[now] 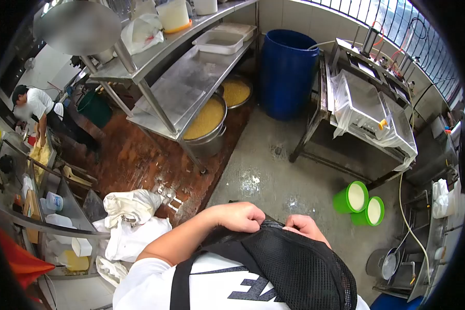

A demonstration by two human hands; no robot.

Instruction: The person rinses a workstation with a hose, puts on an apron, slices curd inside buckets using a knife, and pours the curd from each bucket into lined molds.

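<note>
Black mesh fabric with a dark edge lies across the front of my white shirt; I cannot tell whether it is a garment or a bag. My left hand is closed in a fist at its upper edge. Close by on the right, my right hand pinches the same edge, its fingers curled over and partly hidden. A black strap runs down the left side of my chest.
Steel shelving stands ahead, with a large pot of yellowish contents under it. A blue barrel, a press table and green buckets are to the right. White sacks lie left. A co-worker bends over a counter.
</note>
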